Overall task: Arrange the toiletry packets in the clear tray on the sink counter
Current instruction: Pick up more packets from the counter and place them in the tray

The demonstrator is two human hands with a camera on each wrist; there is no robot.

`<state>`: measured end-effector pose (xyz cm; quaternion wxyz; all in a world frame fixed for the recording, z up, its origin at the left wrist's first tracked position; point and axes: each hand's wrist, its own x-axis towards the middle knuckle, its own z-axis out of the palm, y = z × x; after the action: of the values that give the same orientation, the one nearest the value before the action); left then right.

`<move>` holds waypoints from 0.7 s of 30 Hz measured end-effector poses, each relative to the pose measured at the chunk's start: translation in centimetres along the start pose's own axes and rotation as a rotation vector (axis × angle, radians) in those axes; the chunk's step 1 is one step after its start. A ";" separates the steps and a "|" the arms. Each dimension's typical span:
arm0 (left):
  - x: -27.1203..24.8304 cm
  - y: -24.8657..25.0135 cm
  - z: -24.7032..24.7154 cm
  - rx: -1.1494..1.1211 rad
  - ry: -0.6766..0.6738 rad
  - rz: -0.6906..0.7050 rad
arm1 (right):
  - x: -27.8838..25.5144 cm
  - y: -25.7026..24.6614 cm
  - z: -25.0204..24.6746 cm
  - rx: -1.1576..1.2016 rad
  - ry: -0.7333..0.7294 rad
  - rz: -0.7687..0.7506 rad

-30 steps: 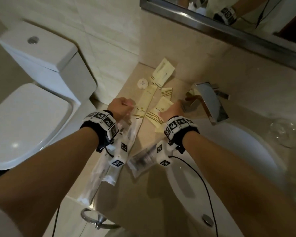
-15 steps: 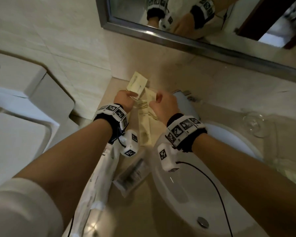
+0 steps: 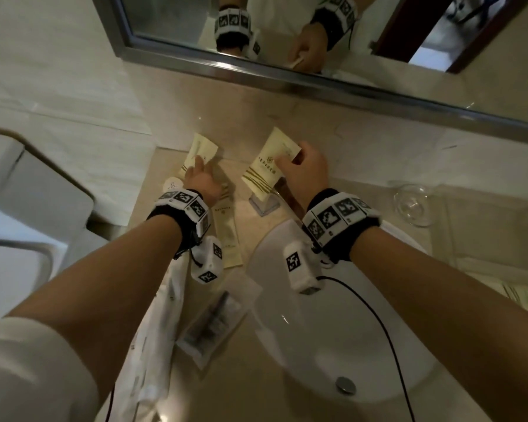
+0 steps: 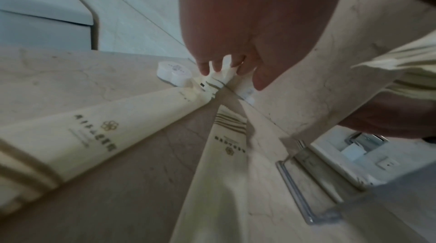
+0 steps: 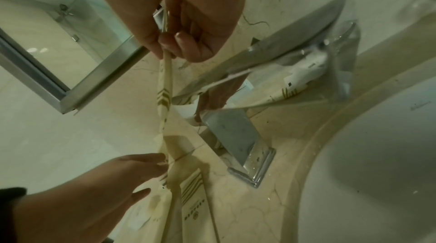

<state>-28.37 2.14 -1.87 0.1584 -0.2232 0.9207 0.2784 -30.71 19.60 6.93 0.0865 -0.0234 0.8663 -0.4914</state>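
Observation:
My right hand (image 3: 290, 156) pinches a cream toiletry packet with gold stripes (image 3: 264, 167) by its top edge and holds it in the air above the faucet (image 3: 265, 204). The right wrist view shows the same packet (image 5: 165, 96) edge-on, hanging below the right hand (image 5: 167, 42). My left hand (image 3: 200, 166) lies with straight fingers on another cream packet (image 3: 201, 149) that leans against the back wall. The left wrist view shows the left hand (image 4: 224, 68) on this packet's top, thumb apart. A long cream packet (image 3: 226, 236) lies flat on the counter.
A round white soap (image 3: 172, 185) sits left of my left wrist. Clear plastic packets (image 3: 217, 324) lie at the counter's front beside the white basin (image 3: 317, 345). A glass dish (image 3: 413, 204) stands at the back right. Something clear with stripes (image 3: 518, 295) shows at the right edge.
My right hand has picked a striped cream packet up off the counter and raised it to the right. My left hand has stretched out onto the packet at the back wall.

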 end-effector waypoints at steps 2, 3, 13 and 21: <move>-0.1 0.0 -0.3 -0.063 0.074 0.005 | 0.0 0.1 -0.1 0.013 -0.014 -0.002; -0.3 0.0 -0.5 -0.111 0.131 0.000 | 0.0 0.1 -0.1 0.014 -0.017 -0.003; -4.3 2.3 -5.4 -0.598 0.635 -0.045 | 0.1 -0.5 -1.6 0.282 -0.005 0.099; -8.7 9.0 -7.0 -0.781 0.539 0.167 | -0.4 0.2 -8.1 0.233 0.085 0.088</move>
<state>-26.62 7.57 11.32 -0.2043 -0.2555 0.7704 0.5473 -31.69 26.62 10.83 0.0733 0.0456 0.8065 -0.5849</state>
